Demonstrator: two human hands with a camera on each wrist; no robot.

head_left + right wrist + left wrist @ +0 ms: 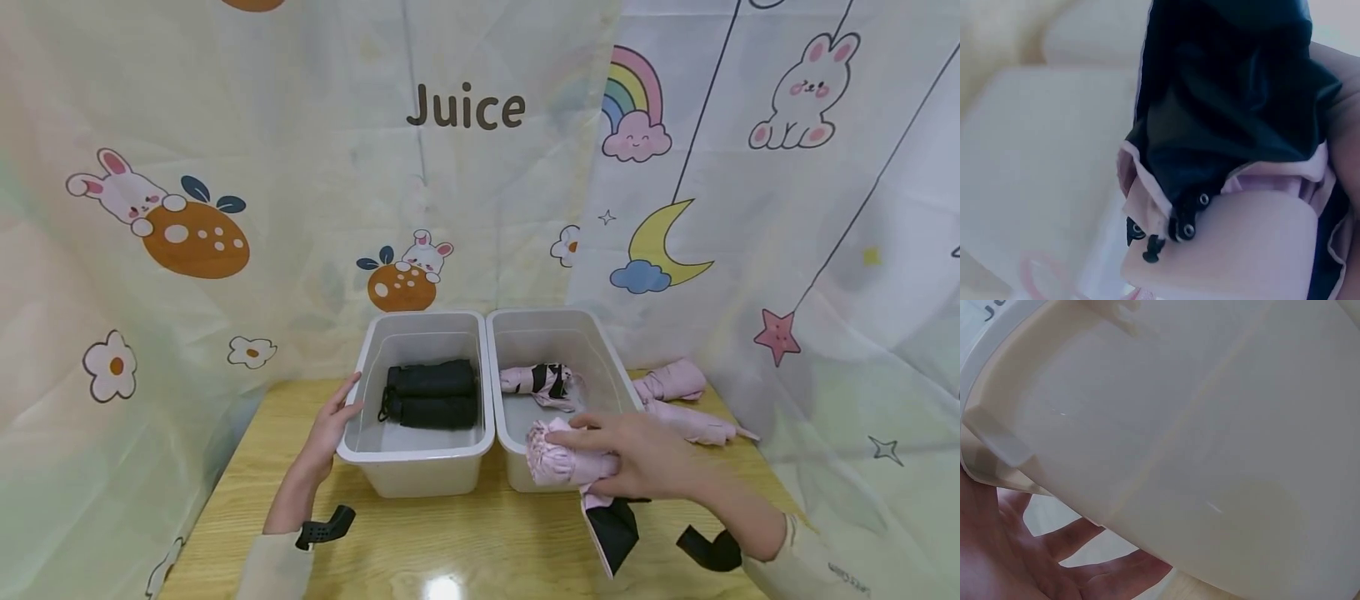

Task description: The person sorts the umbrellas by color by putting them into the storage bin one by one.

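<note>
My right hand [637, 458] grips a folded pink umbrella [562, 458] over the front of the right white bin [618, 362]. One loose panel of its canopy, black on the inside [613, 533], hangs below the hand. The right wrist view shows this black lining [1229, 94] up close, with a pale pink end [1229, 250] under it. On the left rim of the left white bin [412, 457], my left hand [324, 429] holds on, its thumb at the edge and fingers along the outer wall [1210, 456].
Two black folded umbrellas [433, 396] lie in the left bin. A pink and black umbrella [543, 382] lies in the right one. Beside it on the wooden table [390, 542] are two more pink umbrellas [675, 379]. A printed curtain [480, 183] hangs behind.
</note>
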